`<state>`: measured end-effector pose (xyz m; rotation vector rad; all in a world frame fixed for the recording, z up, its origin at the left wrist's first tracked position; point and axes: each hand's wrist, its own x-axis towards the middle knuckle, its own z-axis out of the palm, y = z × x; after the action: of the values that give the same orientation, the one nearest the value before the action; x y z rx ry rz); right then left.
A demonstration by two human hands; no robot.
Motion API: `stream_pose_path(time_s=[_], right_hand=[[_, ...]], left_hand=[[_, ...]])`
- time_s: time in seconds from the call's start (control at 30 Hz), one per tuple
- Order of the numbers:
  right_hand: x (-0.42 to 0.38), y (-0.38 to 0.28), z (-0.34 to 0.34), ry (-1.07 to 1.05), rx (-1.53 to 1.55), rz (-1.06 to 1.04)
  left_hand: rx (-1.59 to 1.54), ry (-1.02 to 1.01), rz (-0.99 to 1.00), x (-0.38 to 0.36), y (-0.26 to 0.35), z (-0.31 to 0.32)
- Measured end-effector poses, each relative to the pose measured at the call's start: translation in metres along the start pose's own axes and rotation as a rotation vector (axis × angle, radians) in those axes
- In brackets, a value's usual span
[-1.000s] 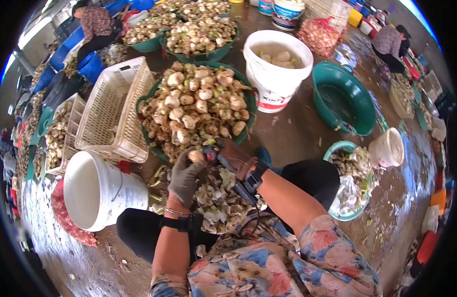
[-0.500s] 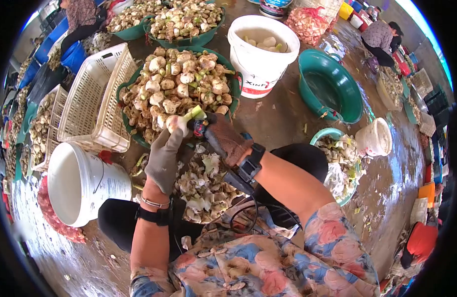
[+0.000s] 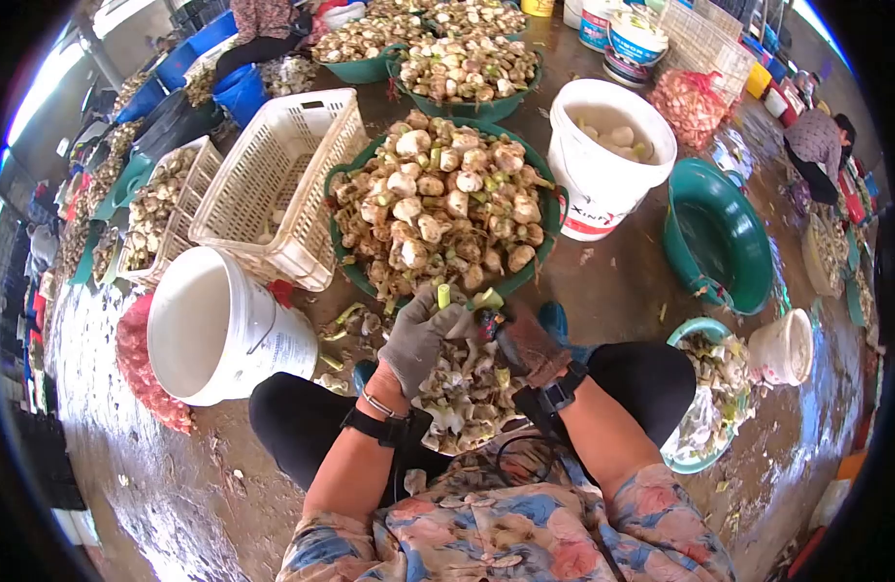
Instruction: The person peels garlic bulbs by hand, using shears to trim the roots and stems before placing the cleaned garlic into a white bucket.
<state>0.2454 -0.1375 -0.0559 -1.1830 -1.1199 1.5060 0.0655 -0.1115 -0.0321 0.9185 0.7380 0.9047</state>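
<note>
Gloved hands above the lap, close together at the near edge of a green basin (image 3: pixel 549 233). Left hand (image 3: pixel 413 344): fingers curled inward on a pale upright stalk (image 3: pixel 443 296), probably for a steady grip with the cut end exposed; any attached bulb hidden by the glove. Right hand (image 3: pixel 533 344): closed around a small dark-and-red tool (image 3: pixel 487 323), too obscured to identify, apparently angled inward for meeting a second stalk (image 3: pixel 487 299) between the hands. Garlic bulbs (image 3: pixel 428 209): heaped high in the basin, just ahead of both hands, likely for a short reach. Peelings (image 3: pixel 467 393): directly below the hands, between the knees, presumably through falling straight down. White bucket (image 3: pixel 287 344): tilted, mouth turned up and outward beside the left knee, perhaps for easy access from the left. Water-filled bucket (image 3: pixel 588 179): upright beyond the right hand, with pale bulbs inside, possibly for soaking. Slatted crate (image 3: pixel 331 184): left of the basin, near but outside the working space
</note>
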Motion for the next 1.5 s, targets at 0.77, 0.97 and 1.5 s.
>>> stream_pose_path(time_s=[0.77,0.97,1.5], right_hand=[[0.079,0.051,-0.026,0.222,-1.064,-0.029],[0.138,0.070,-0.028,0.172,-1.268,0.061],[0.123,0.077,-0.058,0.253,-1.025,0.279]], left_hand=[[-0.737,0.300,0.332,0.108,0.089,-0.097],[-0.560,0.237,0.086,0.115,0.018,-0.126],[0.238,0.353,-0.377,0.091,-0.093,-0.043]])
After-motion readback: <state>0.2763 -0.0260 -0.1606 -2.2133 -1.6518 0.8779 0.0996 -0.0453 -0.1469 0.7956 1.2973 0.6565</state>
